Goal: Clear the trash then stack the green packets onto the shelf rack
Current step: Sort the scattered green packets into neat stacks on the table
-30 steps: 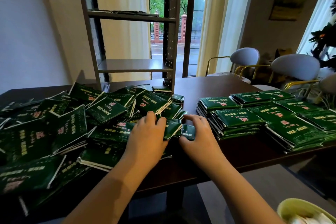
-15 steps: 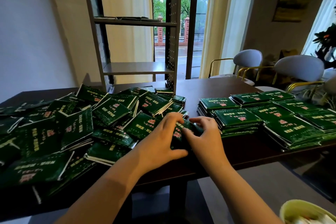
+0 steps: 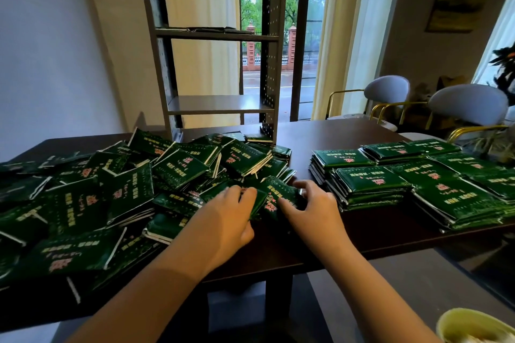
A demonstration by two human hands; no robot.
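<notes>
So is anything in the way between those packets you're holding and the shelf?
Only the loose pile, lying on the table between the shelf rack and the held packets that the left hand and right hand grip. Lifted over it, they have an open way to the middle shelf.

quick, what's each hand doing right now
left hand: grips the green packet bundle
right hand: grips the same bundle, other end

The green packets [image 3: 178,172] under the left hand [image 3: 223,220] and right hand [image 3: 312,211] are showing glossy, crinkled plastic film with silvery edges. The counter [image 3: 334,136] beyond the hands is looking like dark, smooth wood with a soft sheen. The shelf rack [image 3: 220,103] farther beyond is showing matt grey metal.
</notes>
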